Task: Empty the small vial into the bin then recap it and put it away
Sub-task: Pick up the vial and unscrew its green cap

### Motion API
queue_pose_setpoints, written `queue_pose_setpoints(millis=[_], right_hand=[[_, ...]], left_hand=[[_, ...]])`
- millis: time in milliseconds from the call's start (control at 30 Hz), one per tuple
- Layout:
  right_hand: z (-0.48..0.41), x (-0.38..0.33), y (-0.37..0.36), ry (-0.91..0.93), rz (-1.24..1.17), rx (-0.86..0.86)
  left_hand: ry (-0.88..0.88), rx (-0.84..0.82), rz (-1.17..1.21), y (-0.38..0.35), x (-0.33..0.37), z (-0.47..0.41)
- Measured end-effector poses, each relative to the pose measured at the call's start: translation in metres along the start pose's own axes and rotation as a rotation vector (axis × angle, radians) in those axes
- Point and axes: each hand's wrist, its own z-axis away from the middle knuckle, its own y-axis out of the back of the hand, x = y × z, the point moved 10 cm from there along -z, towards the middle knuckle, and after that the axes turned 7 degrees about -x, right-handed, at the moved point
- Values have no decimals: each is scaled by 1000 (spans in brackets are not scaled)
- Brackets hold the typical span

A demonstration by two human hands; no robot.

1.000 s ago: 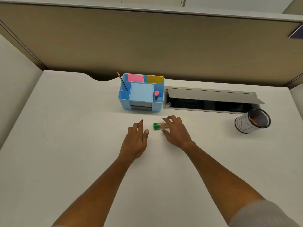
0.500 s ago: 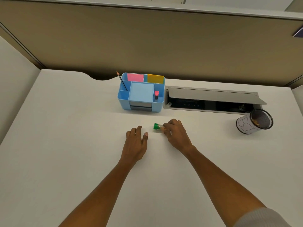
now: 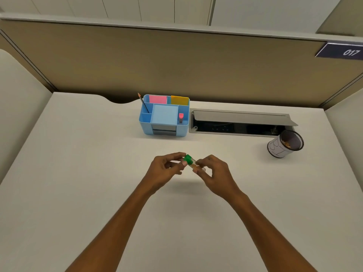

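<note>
Vial (image 3: pixel 194 164), lifted above desk centre: right hand (image 3: pixel 217 173) pinches the body, left hand (image 3: pixel 167 169) pinches the green cap (image 3: pixel 188 159); twist it off level, bin (image 3: pixel 284 144) at 2 o'clock.

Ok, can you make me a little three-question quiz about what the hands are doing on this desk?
1. True or false: the green cap is on the vial.
2. Which hand's fingers pinch the cap: left hand or right hand?
3. Which side of the blue organizer is the mesh bin on?

Key: 1 true. 2 left; the right hand holds the vial's body. 3 The right side.
</note>
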Motion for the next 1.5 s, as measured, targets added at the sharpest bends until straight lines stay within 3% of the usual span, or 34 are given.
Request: queue_pose_setpoints(millis=[233,433,567,800,1133,1500], right_hand=[[41,-13,18,-68,-194,-86],[69,-19,-10,-278,-765,-349],[82,-23,-19,-328,-839,-404],[95,-29,-27,-337,-739,-456],[101,-34,-20,-207,-522,-249],[107,-31,-18,-135,-463,-232]], left_hand=[[-84,-81,-47,-29,23,36],[-181,-169,-81,-51,33,65],[-188,-178,-124,-62,32,77],[-214,-267,-181,-72,34,90],[-296,-291,-295,-77,41,103],[-318,-303,-255,-78,45,107]])
